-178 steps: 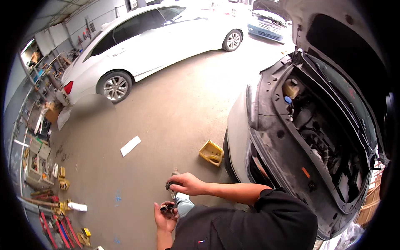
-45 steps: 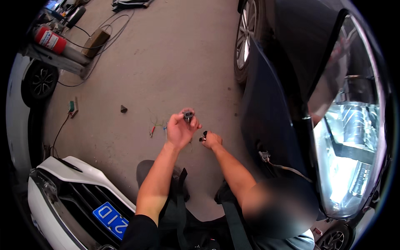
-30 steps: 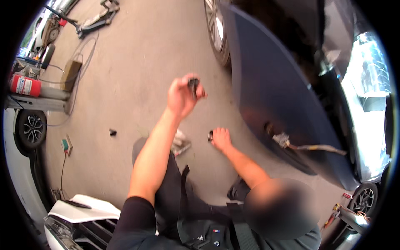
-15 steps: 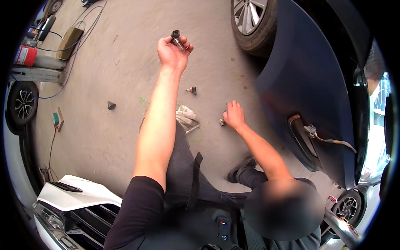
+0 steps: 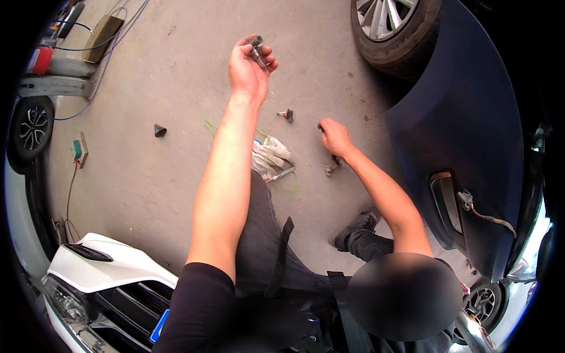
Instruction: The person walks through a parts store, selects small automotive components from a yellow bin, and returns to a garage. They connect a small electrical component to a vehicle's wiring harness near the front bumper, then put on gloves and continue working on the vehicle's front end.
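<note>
Bare concrete floor (image 5: 176,88) opens wide ahead of me and to my left, running up to a yellowish box (image 5: 101,37) with cables and a grey beam (image 5: 53,87) near the upper left rim. On my right the room closes in: a dark blue car body (image 5: 465,129) curves across that whole side, with its wheel (image 5: 395,29) at the top edge, cut off by the frame. Low on my left a white bumper (image 5: 106,276) juts in. My left hand (image 5: 250,65) is stretched far out over the floor, fingers curled around a small metal socket (image 5: 258,52), pinched between thumb and fingertips. My right hand (image 5: 334,136) is down near the floor, loosely closed; whether it grips anything I cannot tell, since its fingers hide what is under them, but a small metal fitting (image 5: 331,169) lies just beside the wrist. A second small part, red and dark (image 5: 286,114), sits on the floor between my two hands. A crumpled white glove (image 5: 269,157) lies beside my left forearm, with a thin rod (image 5: 281,174) and a green wire (image 5: 276,187) on it. A small dark cone (image 5: 159,130) stands well apart to the left. A loose connector with a wire (image 5: 471,203) hangs from the blue body. My legs and shoe (image 5: 359,226) fill the lower middle.
</note>
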